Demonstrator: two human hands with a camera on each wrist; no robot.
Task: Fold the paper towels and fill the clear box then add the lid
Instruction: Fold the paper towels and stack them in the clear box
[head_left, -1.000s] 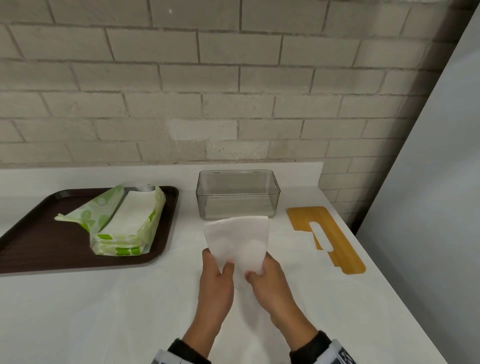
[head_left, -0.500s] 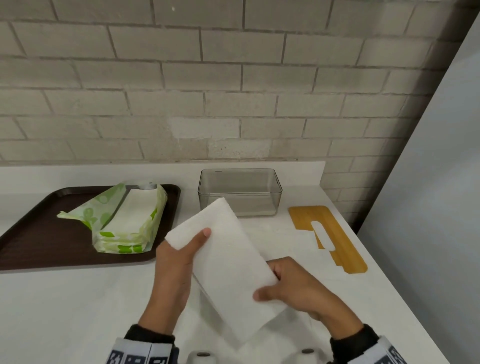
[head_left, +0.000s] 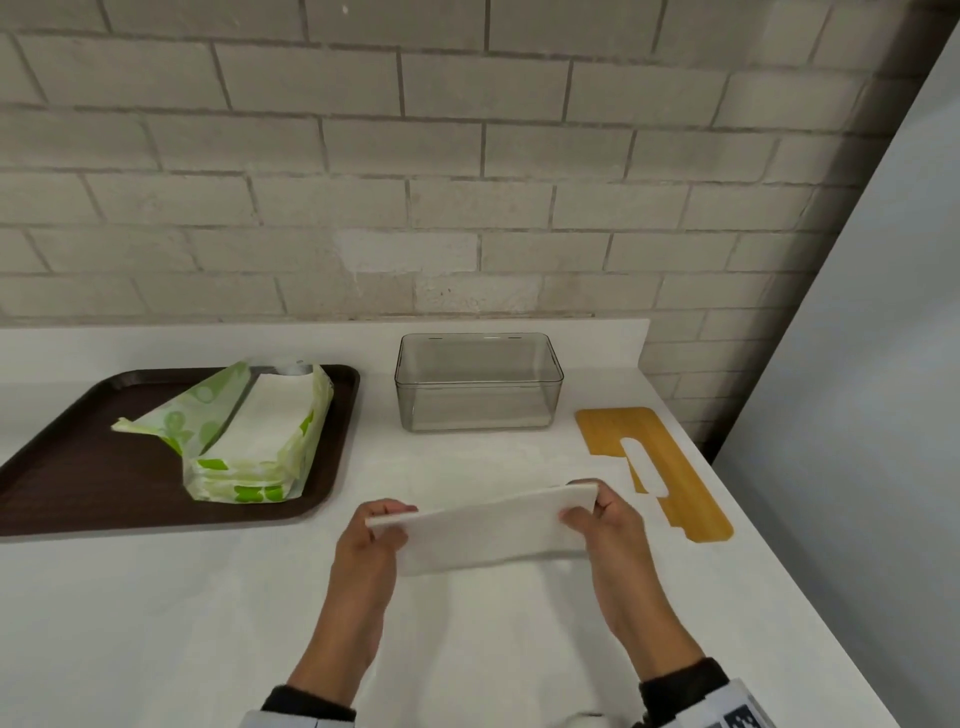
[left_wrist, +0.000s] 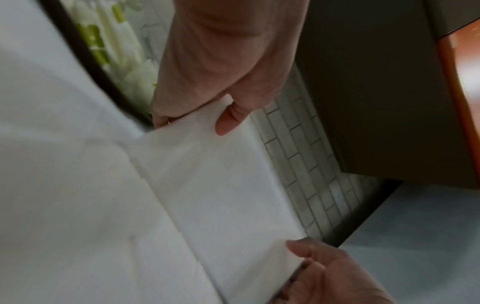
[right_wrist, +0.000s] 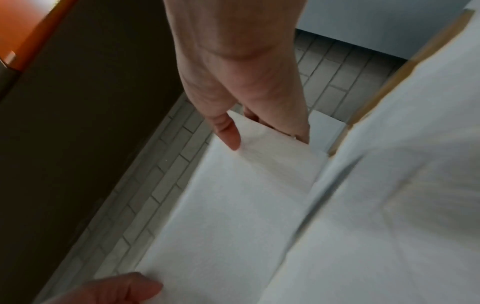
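Note:
A white paper towel (head_left: 488, 530) is stretched lengthwise between both hands, a little above the white counter (head_left: 156, 623). My left hand (head_left: 382, 522) pinches its left end, thumb on the near face. My right hand (head_left: 589, 506) pinches the right end the same way. In the left wrist view the paper towel (left_wrist: 221, 185) runs from my left hand (left_wrist: 197, 121) down to the right hand's fingers. The right wrist view shows the paper towel (right_wrist: 233, 205) held by my right hand (right_wrist: 267, 133). Behind the towel stands the clear box (head_left: 478, 382), with nothing inside. The wooden lid (head_left: 670, 467) with a slot lies flat to its right.
A dark brown tray (head_left: 62, 467) at the left holds an opened green-and-white pack of paper towels (head_left: 260, 431). A brick wall runs behind the counter. The counter's right edge lies just past the lid, with a grey panel beyond it.
The towel was held upright by its lower edge, then tilted diagonally. Now it lies horizontal between my hands, which have moved apart to its two ends.

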